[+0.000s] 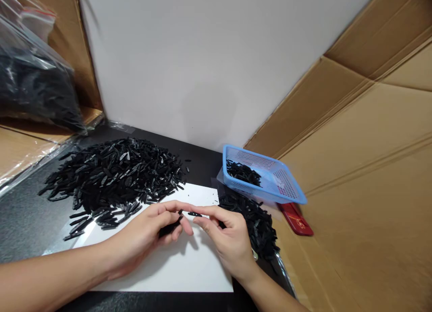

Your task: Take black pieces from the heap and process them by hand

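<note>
Over a white sheet (pixel 189 271), my left hand (pixel 153 228) is closed around several small black pieces, partly hidden by the fingers. My right hand (pixel 226 231) pinches one slim, pointed black piece (pixel 195 214) with small light marks between thumb and index finger. The index fingertips of both hands meet just above that piece. Something dark also shows in the curled fingers of my right hand, too hidden to make out. A big heap of similar black pieces (pixel 114 172) lies to the left, its front edge spilling onto the sheet.
A blue plastic basket (pixel 293 183) with black pieces stands at the back right. Another dark pile (pixel 258 226) lies below it, near a red object (pixel 297 219). A clear bag of black material (pixel 37 82) rests at the left. Cardboard (pixel 364 168) and a white wall (pixel 209 55) enclose the table.
</note>
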`<state>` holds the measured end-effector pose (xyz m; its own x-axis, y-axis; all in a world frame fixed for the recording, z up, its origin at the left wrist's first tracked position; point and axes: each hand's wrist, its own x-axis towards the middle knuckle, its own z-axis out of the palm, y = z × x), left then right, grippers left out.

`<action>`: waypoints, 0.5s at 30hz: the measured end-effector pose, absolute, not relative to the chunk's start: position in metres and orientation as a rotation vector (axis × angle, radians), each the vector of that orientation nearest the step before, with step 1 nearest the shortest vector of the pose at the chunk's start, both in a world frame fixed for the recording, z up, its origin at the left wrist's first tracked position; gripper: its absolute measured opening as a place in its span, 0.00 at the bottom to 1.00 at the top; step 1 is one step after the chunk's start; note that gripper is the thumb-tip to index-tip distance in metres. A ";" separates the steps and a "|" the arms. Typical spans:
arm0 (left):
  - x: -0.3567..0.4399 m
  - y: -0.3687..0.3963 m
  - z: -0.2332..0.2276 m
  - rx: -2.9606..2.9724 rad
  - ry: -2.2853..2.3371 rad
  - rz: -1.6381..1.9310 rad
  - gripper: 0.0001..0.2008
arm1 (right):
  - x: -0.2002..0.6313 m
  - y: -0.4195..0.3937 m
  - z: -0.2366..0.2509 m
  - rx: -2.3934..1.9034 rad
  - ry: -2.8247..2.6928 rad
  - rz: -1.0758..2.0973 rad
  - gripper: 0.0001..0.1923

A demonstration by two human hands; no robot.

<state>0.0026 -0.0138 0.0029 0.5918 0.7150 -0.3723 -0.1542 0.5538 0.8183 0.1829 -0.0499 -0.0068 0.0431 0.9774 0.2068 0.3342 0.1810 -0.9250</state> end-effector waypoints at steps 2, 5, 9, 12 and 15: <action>0.003 -0.015 0.002 0.789 0.759 0.582 0.13 | 0.183 -0.050 -0.007 -1.333 -1.474 0.836 0.10; 0.003 -0.015 -0.001 0.795 0.743 0.595 0.15 | 0.183 -0.049 -0.007 -1.309 -1.416 0.882 0.09; 0.002 -0.015 -0.002 0.900 0.752 0.595 0.11 | 0.184 -0.046 -0.010 -1.101 -1.094 1.246 0.15; 0.002 -0.015 -0.002 1.025 0.767 0.569 0.11 | 0.184 -0.044 -0.013 -1.101 -1.053 1.364 0.21; 0.000 -0.016 -0.001 1.125 0.774 0.539 0.13 | 0.183 -0.045 -0.014 -1.242 -1.335 1.144 0.15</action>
<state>0.0001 -0.0156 -0.0008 0.6295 0.7280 -0.2714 -0.0028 0.3515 0.9362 0.1834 -0.0451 -0.0138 -0.0337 0.9985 0.0432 0.1104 0.0467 -0.9928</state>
